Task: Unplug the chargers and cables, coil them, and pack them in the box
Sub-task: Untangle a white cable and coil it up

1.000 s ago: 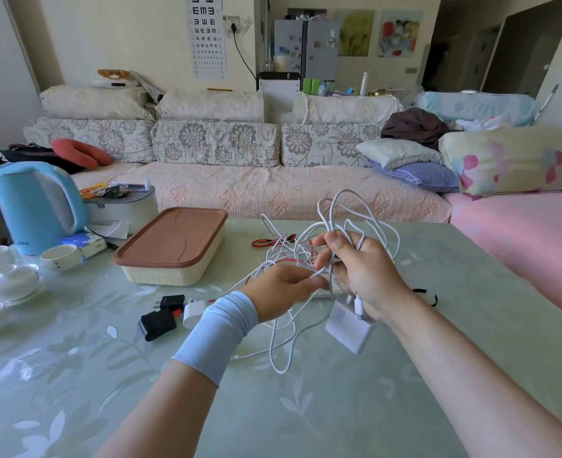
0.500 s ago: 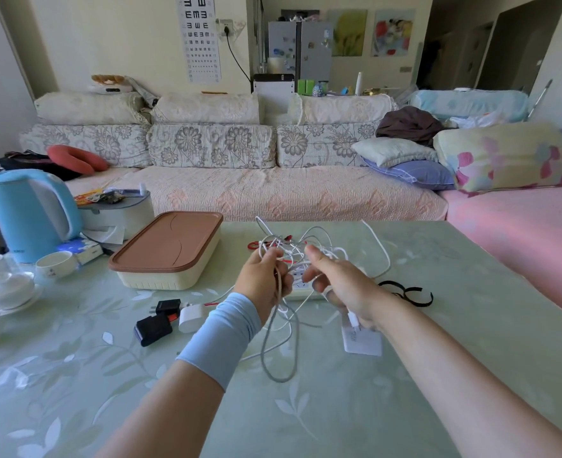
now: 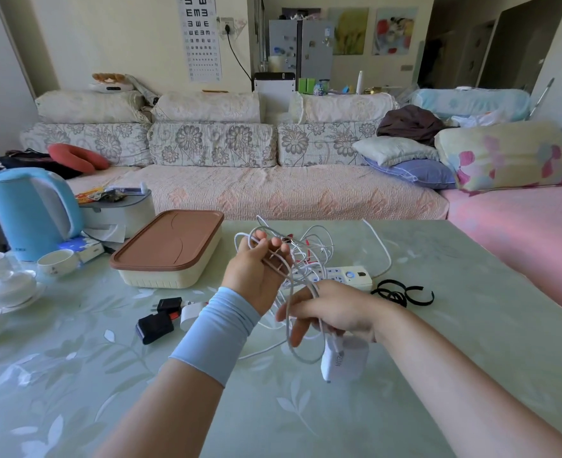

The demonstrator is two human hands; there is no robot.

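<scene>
A tangle of white cables [image 3: 301, 259] hangs between my hands above the table. My left hand [image 3: 256, 269] is raised with cable loops wound around its fingers. My right hand [image 3: 329, 309] is lower, with the cable running over its knuckles and through the fingers; a white charger block [image 3: 342, 360] dangles under it. Behind the hands a white power strip [image 3: 345, 276] lies on the table. The cream box with a brown lid [image 3: 170, 249] stands shut at the left. Two black adapters [image 3: 159, 320] and a white plug [image 3: 190, 314] lie in front of it.
Black cable ties [image 3: 402, 294] lie right of the power strip. A blue kettle [image 3: 31, 213], a cup [image 3: 56, 262] and glass dishes [image 3: 5, 285] crowd the table's left end. A grey container [image 3: 121, 209] sits behind the box. A sofa runs along the far side.
My left hand rose and turned with loops around its fingers. My right hand dropped toward me, drawing the cable down, and the charger block now hangs lower.
</scene>
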